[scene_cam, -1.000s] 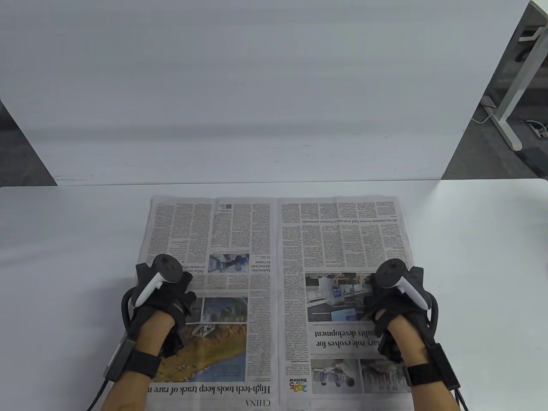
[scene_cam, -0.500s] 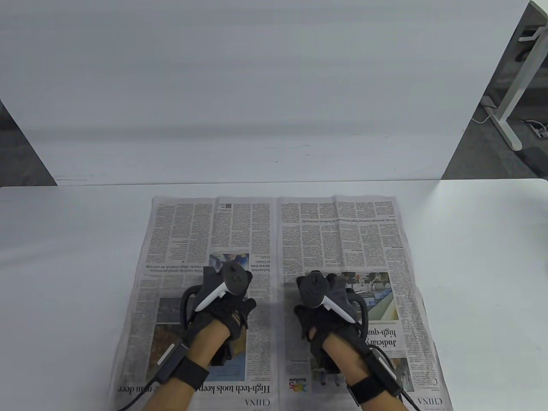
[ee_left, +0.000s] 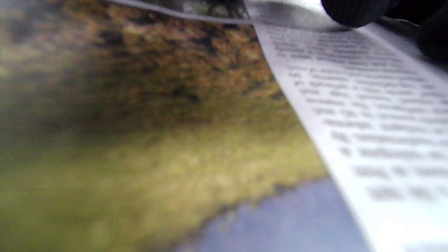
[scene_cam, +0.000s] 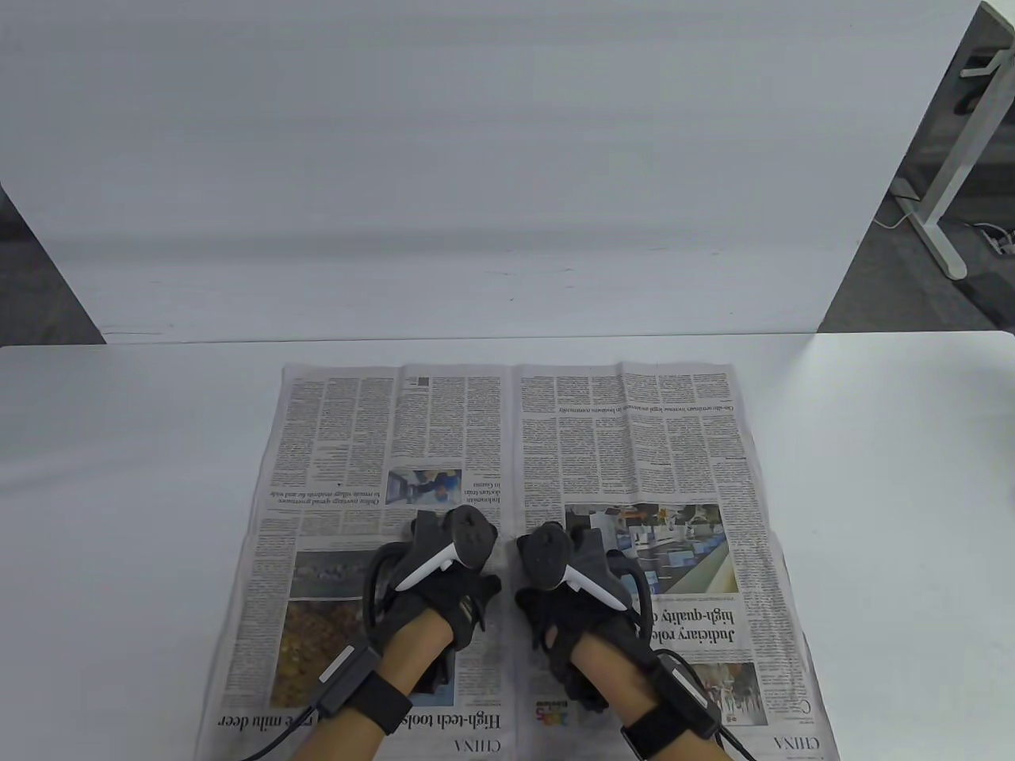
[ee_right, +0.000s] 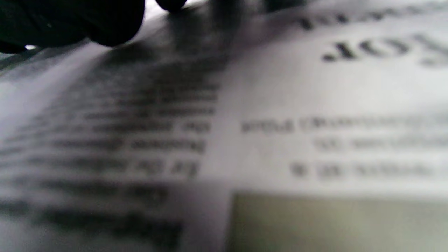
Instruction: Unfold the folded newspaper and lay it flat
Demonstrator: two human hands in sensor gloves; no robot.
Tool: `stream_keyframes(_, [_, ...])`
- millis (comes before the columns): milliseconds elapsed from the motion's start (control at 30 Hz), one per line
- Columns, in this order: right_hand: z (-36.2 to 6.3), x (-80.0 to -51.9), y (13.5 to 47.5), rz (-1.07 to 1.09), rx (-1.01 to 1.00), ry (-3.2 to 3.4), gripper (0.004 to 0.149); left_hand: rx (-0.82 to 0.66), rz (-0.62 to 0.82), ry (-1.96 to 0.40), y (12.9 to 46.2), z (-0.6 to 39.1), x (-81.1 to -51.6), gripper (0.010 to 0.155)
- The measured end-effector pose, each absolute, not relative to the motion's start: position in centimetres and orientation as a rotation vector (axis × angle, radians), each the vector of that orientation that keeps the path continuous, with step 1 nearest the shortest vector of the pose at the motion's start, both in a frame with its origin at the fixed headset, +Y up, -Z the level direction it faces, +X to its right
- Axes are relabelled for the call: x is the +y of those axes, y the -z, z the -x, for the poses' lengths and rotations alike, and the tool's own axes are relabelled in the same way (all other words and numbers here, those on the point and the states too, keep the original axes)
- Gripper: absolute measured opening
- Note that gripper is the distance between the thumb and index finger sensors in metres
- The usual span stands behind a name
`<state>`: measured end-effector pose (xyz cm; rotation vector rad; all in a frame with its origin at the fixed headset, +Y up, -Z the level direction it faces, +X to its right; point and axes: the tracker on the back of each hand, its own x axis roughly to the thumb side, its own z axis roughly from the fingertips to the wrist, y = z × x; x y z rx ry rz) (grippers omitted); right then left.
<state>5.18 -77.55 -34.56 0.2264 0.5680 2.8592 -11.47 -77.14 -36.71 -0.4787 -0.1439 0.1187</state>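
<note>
The newspaper [scene_cam: 507, 547] lies spread open on the white table [scene_cam: 888, 491], its centre fold running toward the person. Since a second ago both hands have slid inward from the page edges. The left hand [scene_cam: 444, 590] and right hand [scene_cam: 567, 606] now rest palm-down either side of the fold, fingers [ee_left: 353, 12] spread flat on the print, grasping nothing.
</note>
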Motion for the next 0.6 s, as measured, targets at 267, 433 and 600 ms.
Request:
stream_keyframes(267, [-5.4, -77.7, 34.6, -0.224, 0.561, -2.853, 0.070, -0.150, 0.496, -0.127, 36.8, 12.0, -77.7, 0.071])
stream_keyframes(433, [-5.7, -77.7, 34.6, -0.209, 0.575, -2.851, 0.071, -0.142, 0.494, -0.139, 36.9, 12.6, -77.8, 0.071])
stream_keyframes(600, [-6.1, -77.7, 34.7, -0.192, 0.579, -2.844, 0.071, -0.130, 0.490, -0.149, 37.1, 13.1, -77.8, 0.071])
